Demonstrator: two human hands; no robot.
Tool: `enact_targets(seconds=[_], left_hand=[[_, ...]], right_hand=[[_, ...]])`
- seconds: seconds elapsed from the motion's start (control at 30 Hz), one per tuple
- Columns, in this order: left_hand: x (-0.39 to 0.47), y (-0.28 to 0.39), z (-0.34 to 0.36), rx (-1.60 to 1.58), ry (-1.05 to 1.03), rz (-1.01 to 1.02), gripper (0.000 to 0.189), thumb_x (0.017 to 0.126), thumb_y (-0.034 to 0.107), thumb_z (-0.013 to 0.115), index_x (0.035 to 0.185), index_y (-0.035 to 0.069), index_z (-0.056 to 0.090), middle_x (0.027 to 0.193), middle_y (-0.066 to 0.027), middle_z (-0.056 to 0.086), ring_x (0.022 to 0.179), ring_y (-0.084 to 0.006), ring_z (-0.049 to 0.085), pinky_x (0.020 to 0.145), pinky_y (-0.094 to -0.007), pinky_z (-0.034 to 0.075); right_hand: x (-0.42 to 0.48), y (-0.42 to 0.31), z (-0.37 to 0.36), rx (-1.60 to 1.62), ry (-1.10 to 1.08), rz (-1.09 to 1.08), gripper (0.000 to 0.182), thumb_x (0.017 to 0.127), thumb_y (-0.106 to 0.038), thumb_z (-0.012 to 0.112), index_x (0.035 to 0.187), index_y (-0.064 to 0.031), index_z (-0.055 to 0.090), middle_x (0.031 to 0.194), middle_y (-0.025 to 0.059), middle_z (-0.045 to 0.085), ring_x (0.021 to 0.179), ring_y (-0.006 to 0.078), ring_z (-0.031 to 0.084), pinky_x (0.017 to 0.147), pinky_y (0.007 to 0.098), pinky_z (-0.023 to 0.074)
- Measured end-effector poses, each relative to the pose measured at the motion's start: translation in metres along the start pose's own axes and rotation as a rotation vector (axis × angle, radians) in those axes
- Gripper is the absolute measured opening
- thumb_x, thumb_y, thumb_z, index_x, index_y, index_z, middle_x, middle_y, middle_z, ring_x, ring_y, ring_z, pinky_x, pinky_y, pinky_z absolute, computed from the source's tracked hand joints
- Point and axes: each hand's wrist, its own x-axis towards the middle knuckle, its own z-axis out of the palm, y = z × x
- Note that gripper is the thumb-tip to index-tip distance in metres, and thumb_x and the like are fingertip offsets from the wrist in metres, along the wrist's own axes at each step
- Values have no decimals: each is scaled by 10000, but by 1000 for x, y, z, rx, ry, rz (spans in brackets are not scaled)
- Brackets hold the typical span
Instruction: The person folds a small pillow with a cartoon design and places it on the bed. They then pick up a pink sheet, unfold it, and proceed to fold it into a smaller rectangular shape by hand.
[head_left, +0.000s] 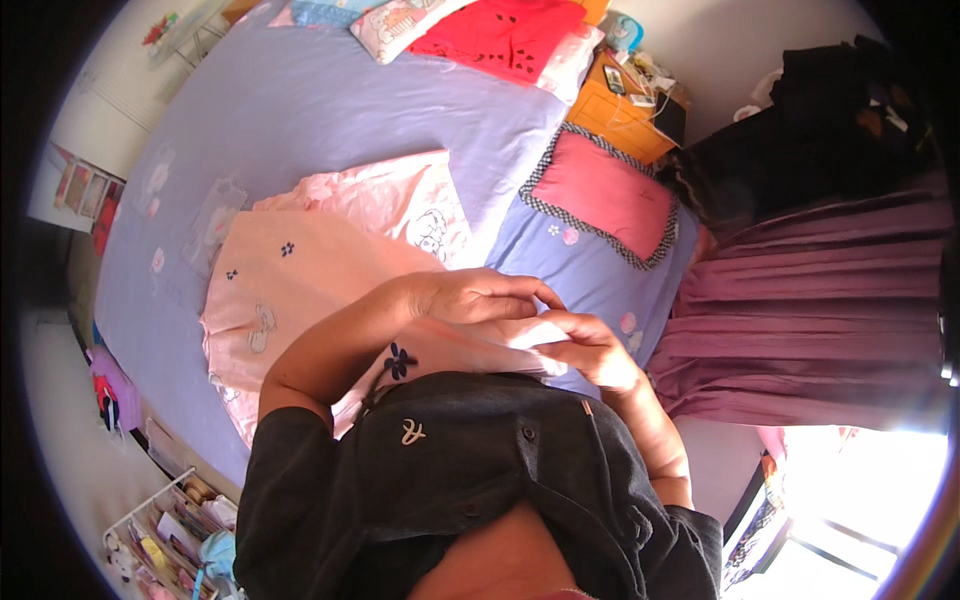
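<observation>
Just in front of my chest, my left hand (480, 294) and my right hand (596, 352) come together at the edge of a peach printed cloth (322, 255). Its near edge is pinched between the fingers of both. Navy flowers and a pale cartoon animal decorate this cloth, which spreads from the hands over the bed to the left. Under and beyond it lies a rumpled pink cloth (405, 187) with a cartoon outline. My left forearm and dark shirt hide part of the peach cloth.
A lavender-blue sheet (300, 112) covers the bed. To the right lies a pink pillow (607, 195) with a checked ruffle. Beyond are a red printed cloth (495, 45) and a wooden nightstand (622, 112) holding a phone. A purple curtain (810, 315) hangs right; a filled rack (161, 532) stands lower left.
</observation>
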Motion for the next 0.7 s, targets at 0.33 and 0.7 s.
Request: enact_targets(seconds=[0.33,0.7], left_hand=[[-7,82,-45,581,-25,-524,473,762,396,736,1001,-7,680,862,-115,698,768,-183,637,703,-307,484],[-84,129,-87,1251,460,-424,306,746,243,706,846,-40,643,796,-178,606,803,-282,619,663,-348,465]], right_hand=[[-88,-43,-52,6,766,-613,193,733,-82,546,874,36,603,828,111,652,720,157,623,689,270,516],[-111,-75,-116,-277,976,-700,197,902,-51,452,881,13,637,791,15,616,701,38,507,665,166,389]])
